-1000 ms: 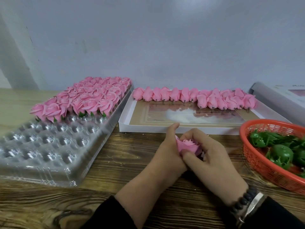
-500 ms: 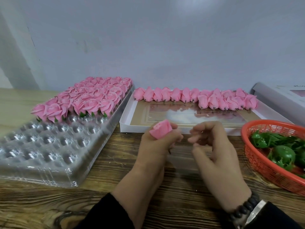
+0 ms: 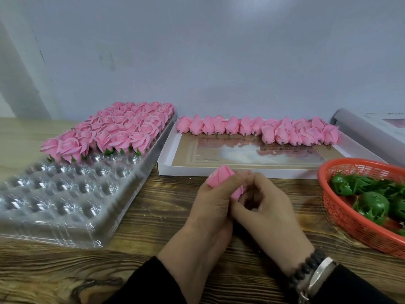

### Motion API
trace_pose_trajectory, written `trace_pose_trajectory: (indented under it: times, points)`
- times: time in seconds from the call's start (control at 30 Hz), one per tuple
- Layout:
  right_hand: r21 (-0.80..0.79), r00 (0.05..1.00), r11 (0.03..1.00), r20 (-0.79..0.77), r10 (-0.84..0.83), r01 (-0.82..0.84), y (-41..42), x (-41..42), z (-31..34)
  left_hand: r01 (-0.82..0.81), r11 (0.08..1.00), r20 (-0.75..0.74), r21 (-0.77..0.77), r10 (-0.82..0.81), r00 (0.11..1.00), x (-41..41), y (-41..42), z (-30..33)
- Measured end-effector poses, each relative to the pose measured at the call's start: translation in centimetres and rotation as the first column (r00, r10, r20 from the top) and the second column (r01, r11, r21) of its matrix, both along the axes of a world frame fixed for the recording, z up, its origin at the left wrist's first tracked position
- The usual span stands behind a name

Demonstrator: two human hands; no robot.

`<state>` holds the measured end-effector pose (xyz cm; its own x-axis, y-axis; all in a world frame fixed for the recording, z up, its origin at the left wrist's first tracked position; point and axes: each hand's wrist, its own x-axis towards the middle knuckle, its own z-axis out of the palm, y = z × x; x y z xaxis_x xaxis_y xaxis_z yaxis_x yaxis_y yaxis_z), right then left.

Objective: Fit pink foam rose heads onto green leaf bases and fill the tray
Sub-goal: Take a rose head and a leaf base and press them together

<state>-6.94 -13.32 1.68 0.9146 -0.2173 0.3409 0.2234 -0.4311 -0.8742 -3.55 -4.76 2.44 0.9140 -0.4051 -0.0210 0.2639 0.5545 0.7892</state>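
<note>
My left hand (image 3: 210, 207) grips a pink foam rose head (image 3: 220, 177) lying sideways, tip toward the upper left. My right hand (image 3: 269, 213) touches its base end with curled fingertips; what they pinch is hidden. A clear plastic tray (image 3: 65, 207) sits at the left, its far rows filled with finished roses (image 3: 114, 132), the near cups bare. A row of loose rose heads (image 3: 258, 129) lies in a white box (image 3: 168, 165). Green leaf bases (image 3: 372, 202) lie in an orange basket (image 3: 341, 216) at the right.
The wooden table (image 3: 153, 238) carries everything. A pale wall stands close behind. A grey-white box (image 3: 372, 126) lies at the far right, behind the basket. Black sleeves and a bead bracelet with a watch (image 3: 313, 273) are on my right wrist.
The hands parted, with the left one lifting the rose head and turning it sideways. Now the right hand has come back against the rose's base end.
</note>
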Motion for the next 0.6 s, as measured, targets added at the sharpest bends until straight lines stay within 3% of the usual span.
trace_pose_trajectory:
  times: [0.17, 0.37, 0.47, 0.53, 0.6]
  points:
    - [0.321, 0.966, 0.926, -0.099, 0.239, -0.197, -0.6, -0.1, 0.3, 0.009, 0.995, -0.012, 0.102, -0.008, 1.000, 0.7, 0.4, 0.0]
    - [0.413, 0.935, 0.883, -0.165, 0.315, -0.224, -0.8, -0.1, 0.1, -0.008, 0.993, 0.005, 0.121, 0.008, 1.000, 0.8, 0.7, 0.0]
    - [0.355, 0.932, 0.906, -0.188, 0.309, -0.229, -0.7, -0.3, 0.3, -0.078, 0.992, 0.019, 0.101, 0.077, 0.997, 0.7, 0.7, 0.1]
    - [0.210, 0.965, 0.961, -0.151, 0.216, -0.182, -0.7, -0.4, 0.3, -0.213, 0.958, 0.176, 0.190, 0.181, 0.968, 0.8, 0.9, 0.3]
    - [0.068, 0.998, 0.997, -0.038, 0.050, -0.047, -1.0, -0.4, 0.3, -0.429, 0.823, 0.476, 0.373, 0.227, 0.850, 1.2, 1.3, 0.2]
